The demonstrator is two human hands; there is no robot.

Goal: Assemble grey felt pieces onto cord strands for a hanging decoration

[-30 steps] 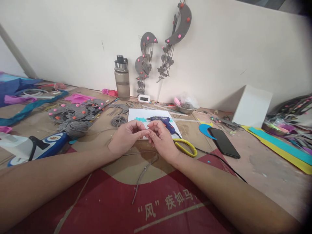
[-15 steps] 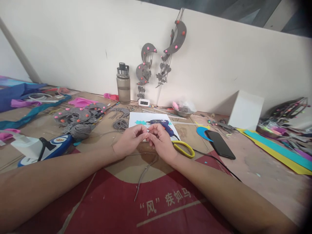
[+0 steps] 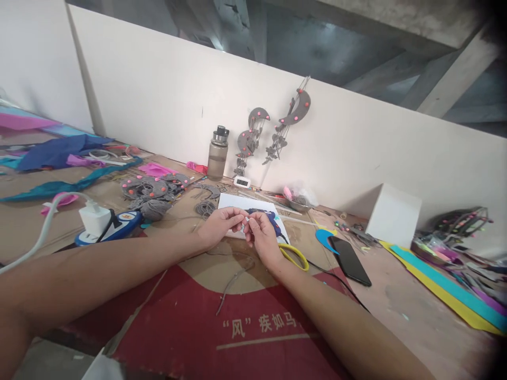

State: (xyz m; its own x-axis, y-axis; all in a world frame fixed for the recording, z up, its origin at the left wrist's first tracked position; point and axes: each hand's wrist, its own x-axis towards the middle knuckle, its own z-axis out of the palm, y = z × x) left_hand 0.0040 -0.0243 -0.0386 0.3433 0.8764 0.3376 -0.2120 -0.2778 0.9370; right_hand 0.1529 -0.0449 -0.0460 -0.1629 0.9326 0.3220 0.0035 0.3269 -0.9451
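My left hand [image 3: 221,228] and my right hand [image 3: 263,236] meet over the cardboard, fingertips pinched together. A tiny pale bit shows between the fingers, too small to name. Below them a thin grey cord [image 3: 228,290] trails over the cardboard; whether its upper end reaches my fingers I cannot tell. Just behind my right hand lies a blue glue gun [image 3: 273,217], partly covered by it, on a white sheet [image 3: 233,201]. A yellow-handled tool [image 3: 295,256], perhaps scissors, is beside my right wrist.
Grey felt pieces with coloured dots [image 3: 144,186] and a coil of grey cord [image 3: 205,209] lie left. A power strip [image 3: 122,221] with a charger is near my left arm. A bottle [image 3: 217,158] stands behind; a phone [image 3: 350,261] and a blue crescent [image 3: 325,240] lie right.
The view has tilted up and shifted left, showing more wall and ceiling. My hands remain pinched together, fingertips slightly repositioned.
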